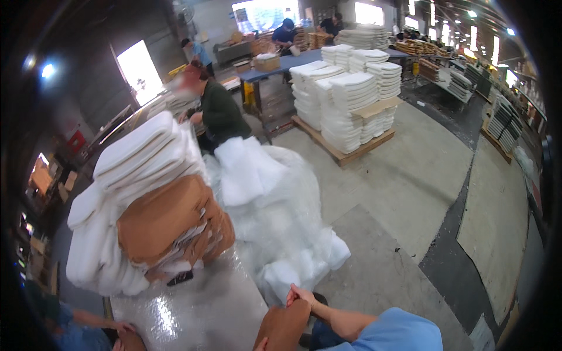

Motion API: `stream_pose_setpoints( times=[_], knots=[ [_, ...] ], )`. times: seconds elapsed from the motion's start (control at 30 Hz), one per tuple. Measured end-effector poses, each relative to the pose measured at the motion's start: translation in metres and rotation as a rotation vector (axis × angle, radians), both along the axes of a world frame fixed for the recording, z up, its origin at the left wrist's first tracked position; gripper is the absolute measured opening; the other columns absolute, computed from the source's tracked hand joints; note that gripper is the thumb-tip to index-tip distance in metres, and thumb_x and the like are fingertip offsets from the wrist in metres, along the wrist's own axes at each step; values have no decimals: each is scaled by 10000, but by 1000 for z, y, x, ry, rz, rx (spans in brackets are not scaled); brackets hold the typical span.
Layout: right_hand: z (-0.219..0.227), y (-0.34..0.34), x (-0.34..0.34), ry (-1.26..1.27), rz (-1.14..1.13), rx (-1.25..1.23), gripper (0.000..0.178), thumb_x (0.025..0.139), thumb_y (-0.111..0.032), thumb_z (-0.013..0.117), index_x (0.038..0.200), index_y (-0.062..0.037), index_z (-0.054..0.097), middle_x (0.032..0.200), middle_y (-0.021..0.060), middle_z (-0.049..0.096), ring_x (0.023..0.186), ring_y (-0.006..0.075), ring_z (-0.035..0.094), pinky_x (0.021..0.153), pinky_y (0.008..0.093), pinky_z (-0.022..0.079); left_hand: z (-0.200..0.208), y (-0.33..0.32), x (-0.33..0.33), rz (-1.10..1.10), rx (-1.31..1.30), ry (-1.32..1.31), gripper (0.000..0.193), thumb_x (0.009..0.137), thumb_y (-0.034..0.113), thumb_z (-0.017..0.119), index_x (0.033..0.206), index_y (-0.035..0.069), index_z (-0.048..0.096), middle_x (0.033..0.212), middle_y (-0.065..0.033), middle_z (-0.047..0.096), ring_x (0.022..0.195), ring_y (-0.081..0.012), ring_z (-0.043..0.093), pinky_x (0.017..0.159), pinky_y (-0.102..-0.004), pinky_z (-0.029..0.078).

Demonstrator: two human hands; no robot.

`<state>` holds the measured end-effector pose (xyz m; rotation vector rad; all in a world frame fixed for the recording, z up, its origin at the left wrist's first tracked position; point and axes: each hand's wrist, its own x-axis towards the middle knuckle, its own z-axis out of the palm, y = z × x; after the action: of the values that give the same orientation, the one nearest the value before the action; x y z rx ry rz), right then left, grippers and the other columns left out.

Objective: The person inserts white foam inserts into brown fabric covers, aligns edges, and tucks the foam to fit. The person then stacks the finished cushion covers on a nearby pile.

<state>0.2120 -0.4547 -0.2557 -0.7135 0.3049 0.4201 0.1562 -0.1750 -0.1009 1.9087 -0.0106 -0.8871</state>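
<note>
A brown fabric piece (285,325) lies between my two hands at the lower edge, beside the grey table. My right hand (301,294) pinches its far upper corner, the arm coming from a light blue sleeve. Only the fingertips of my left hand (261,344) show, closed on its near edge; the rest is cut off. To the left on the table rises a pile of brown fabric pieces (164,219), leaning against stacked white padding (137,149). A small black object (180,278) lies at the pile's foot.
A big clear plastic bag of white padding (281,225) bulges beyond the table (187,310). At lower left a co-worker's hands (122,329) hold another brown piece. A person in dark green (222,111) works behind the pile. White pads stand stacked on a wooden pallet (345,153).
</note>
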Motion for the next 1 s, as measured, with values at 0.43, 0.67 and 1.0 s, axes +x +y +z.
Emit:
stream_pose_setpoints(
  times=[0.43, 0.67, 1.0],
  knots=[
    [128, -39, -25, 316, 388, -304, 533, 1028, -496, 643, 1330, -57, 635, 1334, 101, 677, 1226, 219, 640, 1027, 402, 524, 31, 164, -210, 771, -13, 359, 562, 1083, 413, 592, 1513, 63, 502, 1339, -96, 651, 1116, -156, 657, 885, -317, 552],
    [160, -30, 13, 325, 788, -661, 545, 1022, -549, 628, 1250, -61, 714, 1174, 84, 742, 1075, 201, 701, 969, 387, 553, 26, 128, -236, 1355, -690, 399, 512, 1038, 470, 608, 1325, 48, 647, 1220, -100, 704, 1096, -268, 691, 861, -430, 585],
    [165, 57, 56, -180, 1467, -1393, 727, 923, -644, 703, 1216, 20, 755, 1142, 146, 761, 1016, 253, 713, 835, 369, 548, 27, 169, -221, 774, 154, 248, 662, 954, 522, 689, 1438, 75, 615, 1325, -218, 664, 1240, -383, 624, 1064, -475, 503]
  ],
)
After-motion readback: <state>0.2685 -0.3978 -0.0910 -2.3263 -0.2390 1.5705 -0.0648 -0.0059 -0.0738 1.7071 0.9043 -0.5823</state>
